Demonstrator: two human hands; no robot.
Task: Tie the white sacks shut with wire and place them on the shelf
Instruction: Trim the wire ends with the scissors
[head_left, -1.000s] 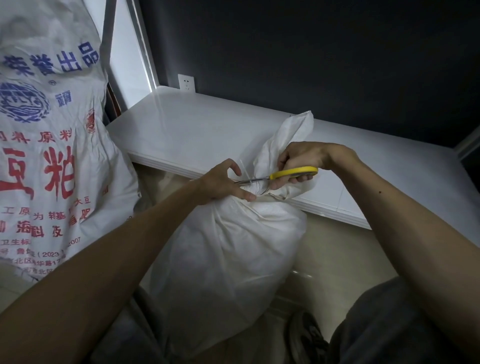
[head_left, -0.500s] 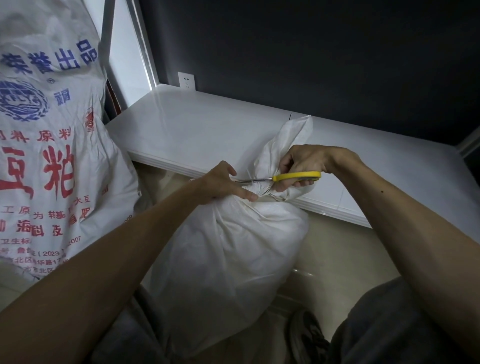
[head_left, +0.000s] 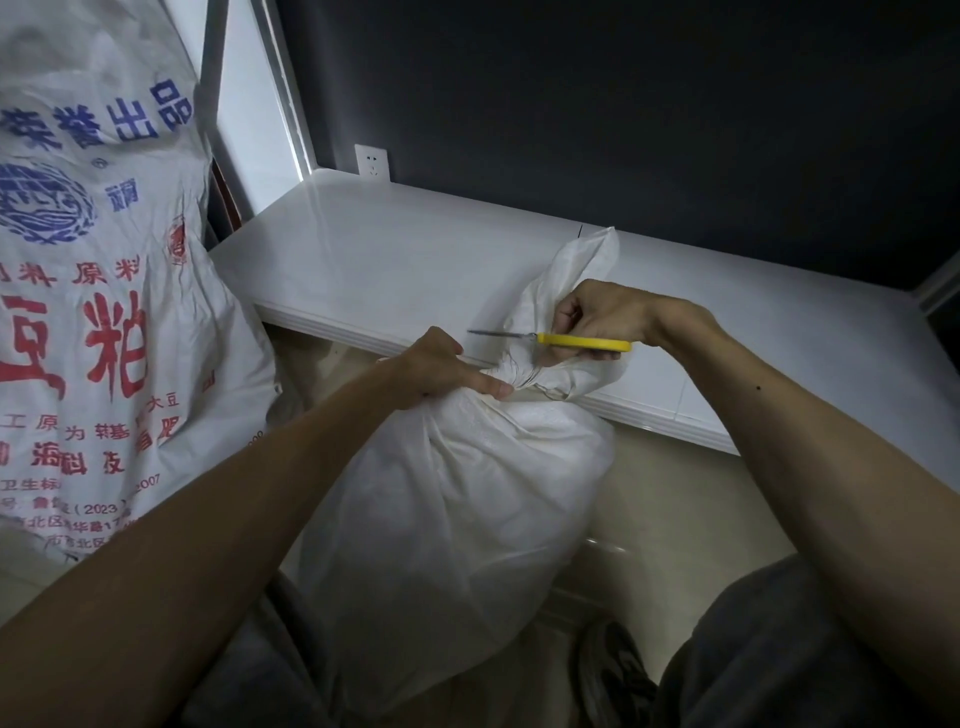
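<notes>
Here we are at the neck of the white sack (head_left: 457, 493), which stands on the floor (head_left: 675, 493) right against the front edge of the low white shelf (head_left: 415, 260), not yet up on it. The left hand (head_left: 441, 371) grips the gathered neck, thumb laid along the bunched cloth, just beside the thin turns of wire (head_left: 522, 374) wound around it. The right hand (head_left: 597, 319) is curled round the yellow handles of the scissors (head_left: 576, 341), blades together, pointing left, hovering just above the tie and clear of it. The sack's loose top flops up behind that hand. By my reading the tie is on and trimming is the job in hand. Now, the dangers. That blade tip sits near the left knuckles, so a hasty dip could catch skin. Cut the wrong strand and the turns could spring loose, and the neck would open if the left hand eased off. A careless snip could also nick the cloth under the wire. After that comes the lift: the sack looks full and soft, so hauling it by the neck alone might drag the wire off, and the big printed sack (head_left: 93, 312) crowds the left side
</notes>
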